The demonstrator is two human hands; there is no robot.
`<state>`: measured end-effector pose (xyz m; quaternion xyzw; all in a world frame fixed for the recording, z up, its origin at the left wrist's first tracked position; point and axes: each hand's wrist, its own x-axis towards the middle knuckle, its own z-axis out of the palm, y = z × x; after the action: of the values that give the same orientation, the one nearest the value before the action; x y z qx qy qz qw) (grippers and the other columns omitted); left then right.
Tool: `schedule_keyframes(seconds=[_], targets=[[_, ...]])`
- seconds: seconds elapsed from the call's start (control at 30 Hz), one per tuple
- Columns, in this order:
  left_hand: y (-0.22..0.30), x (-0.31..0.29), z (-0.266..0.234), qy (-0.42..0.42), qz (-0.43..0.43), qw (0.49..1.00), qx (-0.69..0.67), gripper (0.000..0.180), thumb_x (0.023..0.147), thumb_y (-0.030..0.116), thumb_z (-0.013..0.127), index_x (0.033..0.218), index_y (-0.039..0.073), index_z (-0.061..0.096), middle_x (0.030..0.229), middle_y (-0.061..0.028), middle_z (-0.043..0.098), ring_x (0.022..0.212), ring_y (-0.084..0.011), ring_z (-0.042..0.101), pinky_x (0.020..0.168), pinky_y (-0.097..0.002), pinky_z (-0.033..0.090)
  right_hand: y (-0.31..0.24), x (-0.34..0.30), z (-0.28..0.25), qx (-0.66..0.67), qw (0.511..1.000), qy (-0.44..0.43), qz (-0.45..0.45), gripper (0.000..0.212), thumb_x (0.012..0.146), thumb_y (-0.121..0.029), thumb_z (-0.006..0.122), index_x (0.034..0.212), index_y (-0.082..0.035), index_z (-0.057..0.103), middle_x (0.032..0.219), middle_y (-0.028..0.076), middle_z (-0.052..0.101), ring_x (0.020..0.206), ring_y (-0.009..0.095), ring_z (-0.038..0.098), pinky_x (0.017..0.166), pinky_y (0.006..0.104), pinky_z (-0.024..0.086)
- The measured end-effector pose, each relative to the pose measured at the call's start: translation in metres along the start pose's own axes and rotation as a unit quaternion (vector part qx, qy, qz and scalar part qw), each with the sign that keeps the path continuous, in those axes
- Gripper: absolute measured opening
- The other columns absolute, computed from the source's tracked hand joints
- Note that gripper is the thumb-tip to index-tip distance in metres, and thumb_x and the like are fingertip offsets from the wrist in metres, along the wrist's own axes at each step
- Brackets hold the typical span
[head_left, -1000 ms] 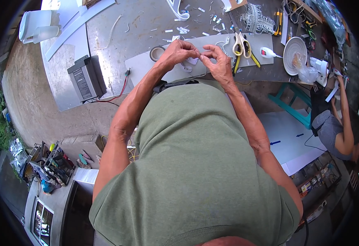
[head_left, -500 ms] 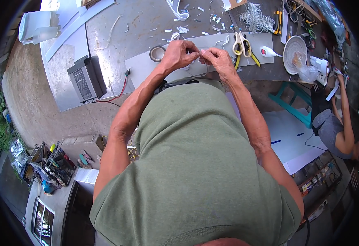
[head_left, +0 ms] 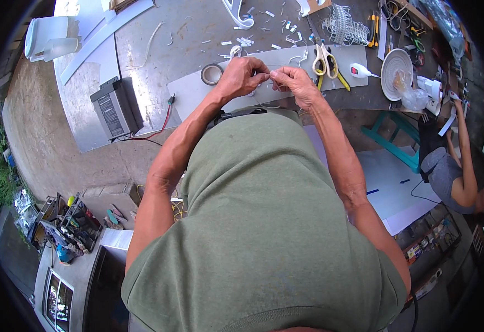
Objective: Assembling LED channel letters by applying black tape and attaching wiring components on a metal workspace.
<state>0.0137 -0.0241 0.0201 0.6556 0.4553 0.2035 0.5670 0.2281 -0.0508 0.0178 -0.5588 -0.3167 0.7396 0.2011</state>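
Above the near edge of the metal table, my left hand (head_left: 243,76) and my right hand (head_left: 294,84) meet with fingertips pinched together. Whatever sits between them is too small to make out; a thin pale wire (head_left: 267,106) hangs below. Beside my left hand lies a roll of tape (head_left: 211,74), dark outside with a pale core. Scissors with cream handles (head_left: 320,60) and yellow-handled pliers (head_left: 342,81) rest to the right of my right hand. Under both hands stretches a grey flat strip (head_left: 189,95).
A black power supply box (head_left: 112,110) with red and black leads stands at left. Small white pieces (head_left: 246,42) are scattered at the back. A white bottle (head_left: 360,70), a round plate (head_left: 395,69) and a coiled white string (head_left: 347,25) lie right. A co-worker (head_left: 452,171) sits beyond a teal stool (head_left: 391,138).
Both hands have shifted very slightly, and my right wrist has dropped a little to the right. The fingertips stay pinched together.
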Motion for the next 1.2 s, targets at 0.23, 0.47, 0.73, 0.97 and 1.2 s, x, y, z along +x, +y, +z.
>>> schedule_keyframes(seconds=[0.23, 0.47, 0.73, 0.97, 1.2], targets=[[-0.005, 0.002, 0.001, -0.011, 0.050, 0.996, 0.077, 0.017, 0.087, 0.014, 0.073, 0.096, 0.000, 0.073, 0.088, -0.0150, 0.071, 0.075, -0.0260, 0.068, 0.067, -0.0362, 0.052, -0.001, 0.001, -0.004, 0.004, 0.999, -0.036, 0.010, 0.028, 0.091, -0.034, 0.074, 0.095, -0.007, 0.071, 0.078, 0.001, 0.066, 0.074, 0.008, 0.057, 0.070, 0.0247, 0.042], [-0.003, 0.002, -0.001, -0.021, 0.071, 0.994, 0.083, 0.017, 0.085, 0.014, 0.073, 0.095, 0.001, 0.073, 0.085, -0.0140, 0.070, 0.074, -0.0263, 0.066, 0.067, -0.0369, 0.052, -0.004, -0.002, -0.002, -0.027, 0.999, -0.030, 0.004, 0.024, 0.094, -0.030, 0.070, 0.095, -0.007, 0.069, 0.079, 0.001, 0.066, 0.071, 0.007, 0.051, 0.068, 0.0241, 0.040], [-0.005, 0.001, 0.001, -0.002, 0.048, 0.997, 0.066, 0.016, 0.082, 0.013, 0.072, 0.091, 0.000, 0.075, 0.082, -0.0149, 0.072, 0.070, -0.0259, 0.068, 0.065, -0.0356, 0.053, -0.005, -0.002, 0.001, -0.032, 0.999, -0.027, -0.001, 0.028, 0.096, -0.034, 0.067, 0.090, -0.007, 0.069, 0.077, 0.002, 0.066, 0.070, 0.007, 0.051, 0.067, 0.0248, 0.040], [-0.004, 0.002, 0.001, 0.003, 0.041, 0.996, 0.074, 0.019, 0.081, 0.015, 0.072, 0.090, -0.001, 0.074, 0.079, -0.0161, 0.071, 0.067, -0.0255, 0.068, 0.064, -0.0353, 0.053, -0.013, -0.004, 0.006, -0.041, 0.999, -0.006, 0.026, 0.033, 0.094, -0.039, 0.069, 0.084, -0.008, 0.068, 0.074, 0.002, 0.065, 0.068, 0.008, 0.051, 0.065, 0.0242, 0.038], [-0.005, 0.002, 0.002, 0.008, 0.049, 0.995, 0.082, 0.019, 0.080, 0.016, 0.071, 0.089, -0.001, 0.074, 0.077, -0.0153, 0.071, 0.066, -0.0257, 0.067, 0.063, -0.0361, 0.052, -0.010, 0.000, 0.004, -0.055, 0.998, 0.005, 0.026, 0.025, 0.093, -0.029, 0.071, 0.087, -0.004, 0.071, 0.075, 0.003, 0.067, 0.067, 0.008, 0.056, 0.062, 0.0241, 0.041]])
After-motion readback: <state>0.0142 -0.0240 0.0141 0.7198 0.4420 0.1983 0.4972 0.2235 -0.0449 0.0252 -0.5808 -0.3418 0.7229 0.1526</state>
